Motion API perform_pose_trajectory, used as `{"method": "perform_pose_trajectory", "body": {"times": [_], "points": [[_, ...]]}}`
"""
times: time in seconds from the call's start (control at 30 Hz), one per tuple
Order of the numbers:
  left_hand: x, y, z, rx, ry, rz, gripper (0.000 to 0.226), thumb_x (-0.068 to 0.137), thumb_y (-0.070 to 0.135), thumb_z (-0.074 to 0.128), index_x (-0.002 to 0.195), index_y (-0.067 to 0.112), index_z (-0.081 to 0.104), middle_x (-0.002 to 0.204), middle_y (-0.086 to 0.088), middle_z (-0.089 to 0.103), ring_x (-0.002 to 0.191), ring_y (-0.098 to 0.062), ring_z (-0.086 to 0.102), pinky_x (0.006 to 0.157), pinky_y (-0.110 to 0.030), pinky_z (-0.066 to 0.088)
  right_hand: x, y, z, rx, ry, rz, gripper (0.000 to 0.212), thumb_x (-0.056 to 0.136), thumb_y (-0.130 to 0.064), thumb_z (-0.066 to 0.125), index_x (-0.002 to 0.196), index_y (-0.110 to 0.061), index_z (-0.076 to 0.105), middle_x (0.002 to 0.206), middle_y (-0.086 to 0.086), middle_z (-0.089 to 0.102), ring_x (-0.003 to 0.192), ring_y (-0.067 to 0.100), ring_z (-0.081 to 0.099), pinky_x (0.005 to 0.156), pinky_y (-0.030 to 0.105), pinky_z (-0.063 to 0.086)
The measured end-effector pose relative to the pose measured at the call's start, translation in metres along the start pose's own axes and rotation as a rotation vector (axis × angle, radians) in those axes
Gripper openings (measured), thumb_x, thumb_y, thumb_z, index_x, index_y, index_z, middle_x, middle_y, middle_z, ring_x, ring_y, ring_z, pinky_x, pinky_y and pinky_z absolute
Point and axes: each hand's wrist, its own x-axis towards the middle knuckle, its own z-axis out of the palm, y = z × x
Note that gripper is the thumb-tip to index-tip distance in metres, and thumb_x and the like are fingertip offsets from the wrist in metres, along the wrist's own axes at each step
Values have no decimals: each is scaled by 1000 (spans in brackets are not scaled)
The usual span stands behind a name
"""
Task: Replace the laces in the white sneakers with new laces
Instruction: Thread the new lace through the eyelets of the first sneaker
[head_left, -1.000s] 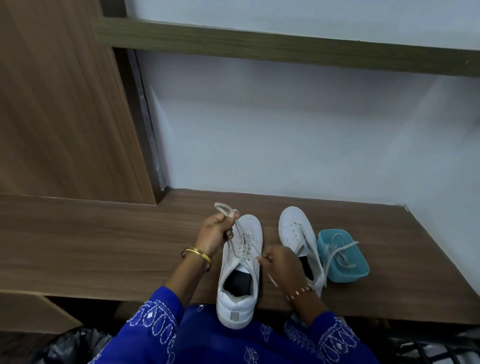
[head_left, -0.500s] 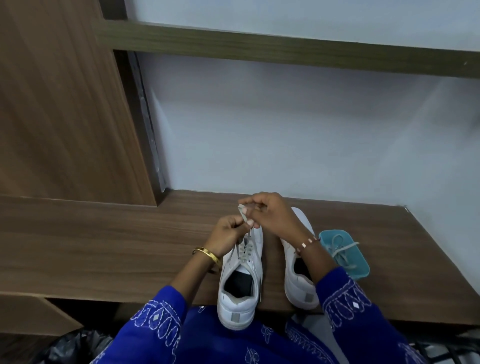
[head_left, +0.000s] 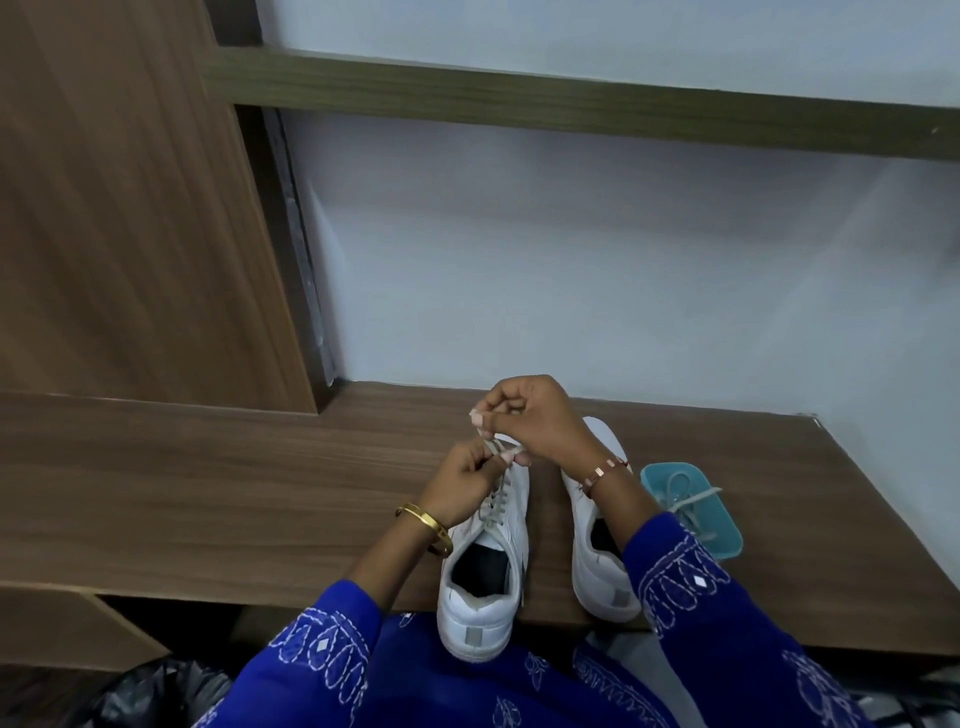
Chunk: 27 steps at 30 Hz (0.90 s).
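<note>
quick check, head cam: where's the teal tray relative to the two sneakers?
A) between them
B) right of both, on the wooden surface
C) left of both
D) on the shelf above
B: the teal tray, with a lace lying in it, sits on the wooden surface to the right of the right sneaker, with the left sneaker further left.
</note>
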Motion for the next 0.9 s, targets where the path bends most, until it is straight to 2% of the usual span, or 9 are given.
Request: {"method": "perform_pose_trajectory", "body": {"times": [0.13,0.2,0.3,0.4,0.5,0.6,0.67,0.8,0.9], "points": [[2,-4,-6,-134,49,-100,29,97,6,42,78,13,63,48,10,36,39,-1,32,45,-13,30,-2,11,-10,-6,184,4,8,83,-15,68,83,-8,69,68,-2,62,55,-5,54,59,10,43],[3,-6,-8,-169,52,-130,29,97,5,40,79,12,62,42,15,35,38,0,33,44,-13,31,-7,18,-15,-56,154,39,7,84,-14,67,85,-9,71,74,-3,65,63,1,57,66,11,44],[6,-7,-8,-233,51,-148,33,97,3,39,71,12,58,43,14,34,40,-2,32,47,-18,30,-15,27,-9,-146,75,85,6,83,-15,68,79,-13,71,74,-1,69,70,19,62,74,25,47],[7,-7,-6,-258,60,-148,42,96,2,41,58,17,51,43,12,37,40,-3,32,47,-21,28,-17,31,-2,-169,156,81,4,80,-10,69,81,-6,70,69,7,65,63,11,55,65,24,45],[6,-4,-6,-201,61,-149,42,95,2,42,56,16,49,46,4,39,40,-3,36,46,-16,31,-16,31,2,-226,207,65,5,78,-5,65,75,-6,68,75,18,69,63,15,57,63,27,48],[5,-3,-8,-172,54,-156,38,95,6,44,57,12,44,45,4,43,40,-1,41,48,-13,34,-14,34,6,-243,203,91,9,81,-2,61,75,-7,65,67,8,67,56,2,55,59,19,46],[7,-3,-9,-167,63,-158,36,95,8,45,59,11,47,45,4,47,40,-1,46,50,-13,38,-13,36,9,-171,248,119,15,84,-1,59,73,-12,59,63,-4,59,54,-1,54,54,10,42],[8,-10,-9,-243,106,-196,37,96,7,42,62,12,55,46,4,50,40,-3,48,53,-19,42,-16,45,7,128,340,208,22,89,0,50,72,-14,51,67,3,61,52,7,54,50,19,44],[4,-23,-9,-399,101,-265,49,95,7,44,50,17,60,45,5,51,40,-5,46,59,-27,40,-22,46,7,287,365,230,20,89,2,52,73,-10,53,68,7,65,48,7,55,47,17,45]]}}
